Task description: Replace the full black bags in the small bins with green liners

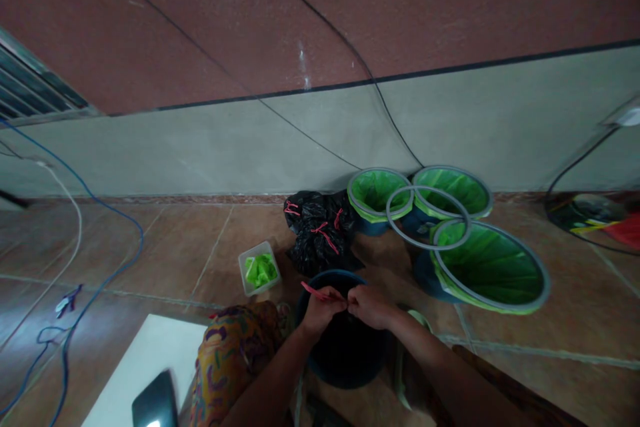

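Observation:
A dark round bin point(345, 377) stands between my knees, its inside mostly black. Over its mouth my left hand point(323, 312) is closed on a red tie strip point(313, 289), which sticks out past the fingers to the left. Fingertips nearly meeting the left ones, my right hand point(371, 307) is closed in a pinch; what it holds is too small to tell. Just beyond the bin lie black garbage bags point(313, 250) knotted with red ties. A clear plastic tub point(267, 287) with green folded bags point(261, 269) sits to their right-hand neighbour's left, on the floor.
To the right, three bins lined with green bags point(493, 267) stand by the wall, with a loose grey ring point(395, 230) resting across their rims. A white board point(135, 353) carrying a phone point(156, 403) lies at the left. Blue cable point(120, 270) runs over the tiles.

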Tool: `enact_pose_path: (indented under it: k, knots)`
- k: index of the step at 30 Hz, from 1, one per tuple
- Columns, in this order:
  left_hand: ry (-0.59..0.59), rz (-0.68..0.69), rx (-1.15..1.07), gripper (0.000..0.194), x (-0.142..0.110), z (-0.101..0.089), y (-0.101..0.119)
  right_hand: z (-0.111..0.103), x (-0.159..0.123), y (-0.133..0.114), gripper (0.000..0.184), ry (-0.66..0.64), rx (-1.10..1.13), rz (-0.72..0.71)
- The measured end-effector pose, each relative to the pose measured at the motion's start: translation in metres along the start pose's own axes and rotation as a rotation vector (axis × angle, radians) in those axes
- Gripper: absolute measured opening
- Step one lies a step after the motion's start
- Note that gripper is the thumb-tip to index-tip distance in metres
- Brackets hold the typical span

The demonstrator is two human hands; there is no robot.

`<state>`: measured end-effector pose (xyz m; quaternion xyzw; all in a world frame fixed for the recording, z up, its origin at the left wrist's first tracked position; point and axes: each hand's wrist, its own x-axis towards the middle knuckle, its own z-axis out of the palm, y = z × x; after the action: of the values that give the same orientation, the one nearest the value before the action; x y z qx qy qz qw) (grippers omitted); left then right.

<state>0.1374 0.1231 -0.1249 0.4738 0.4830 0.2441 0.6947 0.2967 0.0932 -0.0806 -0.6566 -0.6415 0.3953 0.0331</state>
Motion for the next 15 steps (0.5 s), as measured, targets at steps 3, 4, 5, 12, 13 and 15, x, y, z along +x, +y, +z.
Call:
enact_pose_path:
  k: [3,4,5,12,13,15]
  knots:
    - [0.029,0.03,0.055,0.008,0.002,-0.001,-0.003,0.0,0.0,0.0,0.018,-0.035,-0.015,0.003]
    - [0.03,0.043,0.07,0.008,0.003,-0.001,-0.004,0.001,0.0,0.0,0.019,-0.039,-0.016,0.001]
    - [0.025,0.056,0.085,0.007,0.003,-0.002,-0.005,0.002,0.0,0.0,0.02,-0.039,-0.019,-0.002]
    - [-0.057,0.137,0.297,0.005,0.005,-0.003,-0.01,0.008,0.006,0.009,0.021,-0.012,0.008,-0.009]
    - [-0.071,0.148,0.319,0.006,0.005,-0.003,-0.011,0.008,0.007,0.01,0.021,-0.01,0.02,0.0]
    - [-0.087,0.172,0.35,0.009,0.006,-0.003,-0.014,0.01,0.008,0.012,0.019,-0.008,0.039,0.026]
